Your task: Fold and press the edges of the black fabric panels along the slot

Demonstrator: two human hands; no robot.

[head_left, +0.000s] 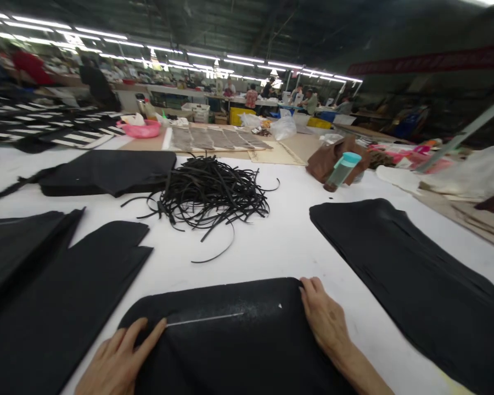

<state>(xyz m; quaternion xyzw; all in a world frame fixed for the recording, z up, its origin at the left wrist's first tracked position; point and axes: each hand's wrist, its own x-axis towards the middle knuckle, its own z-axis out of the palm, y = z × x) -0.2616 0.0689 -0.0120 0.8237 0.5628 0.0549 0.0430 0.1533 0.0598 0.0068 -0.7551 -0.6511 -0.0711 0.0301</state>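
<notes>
A black sheet of leather-like material [230, 351] with rounded corners lies before me on the white tabletop. On it are a thin white line [206, 319], a pale powdery smudge and a small white triangle [280, 305]. My left hand [121, 351] rests over the sheet's left side, fingers apart, one tip at the line's left end. At the upper right corner, the fingers of my right hand [323, 315] are closed on the sheet's edge; the thumb is hidden. Beyond the sheet is a tangled heap of narrow black strips [214, 192], touched by neither hand.
Stacked black pieces lie at left [82, 285], at right [415, 274] and farther back [107, 167]. Behind them are a pink basin [142, 130], a turquoise-lidded bottle [343, 171] leaning on a brown bag [327, 159], and clear plastic [477, 170]. People sit at distant worktables.
</notes>
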